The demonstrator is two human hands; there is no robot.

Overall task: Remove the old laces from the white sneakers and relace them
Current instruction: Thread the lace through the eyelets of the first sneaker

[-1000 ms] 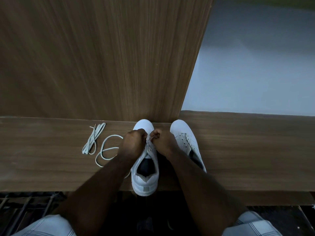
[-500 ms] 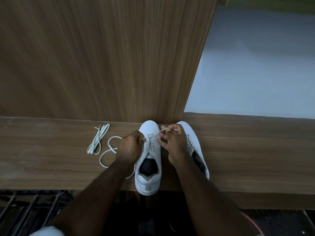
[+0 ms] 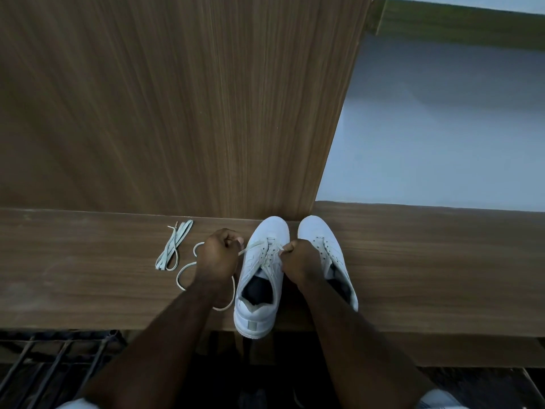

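Two white sneakers stand side by side on a wooden shelf (image 3: 427, 261), toes against the panel behind. The left sneaker (image 3: 259, 293) has a white lace (image 3: 184, 271) threaded through its front eyelets. My left hand (image 3: 218, 256) grips one end of that lace just left of the shoe, and the slack loops on the shelf under my wrist. My right hand (image 3: 296, 258) pinches the other end at the shoe's right side. The right sneaker (image 3: 324, 243) shows bare eyelets and is partly hidden by my right forearm. A second lace (image 3: 174, 246) lies folded further left.
A tall wooden panel (image 3: 177, 98) rises right behind the shelf, with a pale wall (image 3: 442, 128) to its right. Below the shelf's front edge at the lower left sits a dark metal rack (image 3: 56, 361). The left sneaker's heel overhangs the shelf edge.
Both hands have drawn apart from the middle of the left sneaker, pulling the lace ends out to either side. The view has tilted slightly.
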